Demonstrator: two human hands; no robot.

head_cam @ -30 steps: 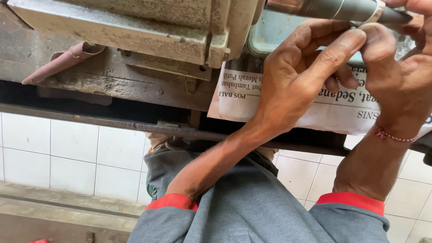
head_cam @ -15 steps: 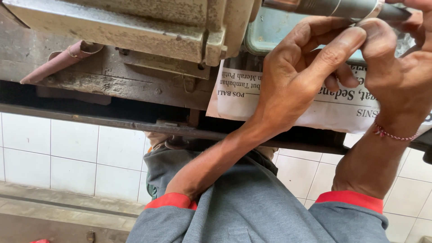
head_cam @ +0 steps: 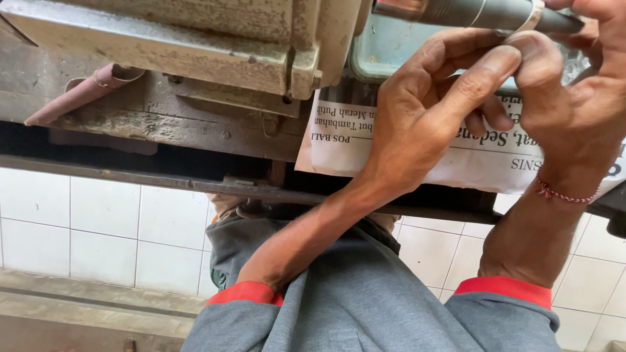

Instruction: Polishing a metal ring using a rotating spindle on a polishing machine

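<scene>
The left hand curled its fingers up against the underside of a dark metal rod, forefinger stretched to about two o'clock until its tip met the right thumb. The right hand, a red thread bracelet on its wrist, closed over the rod's tapered end from three o'clock, so both hands pinched it near the pale band around it. The rod lay almost level along the top edge of the view, at twelve o'clock from the left hand. It looked stiff, heavy for its width and smooth enough to slip; the banded section seemed the surest place to grip. Beneath the hands a sheet of newspaper lay limp on the grimy worktop. At ten o'clock stood a worn grey machine casting.
</scene>
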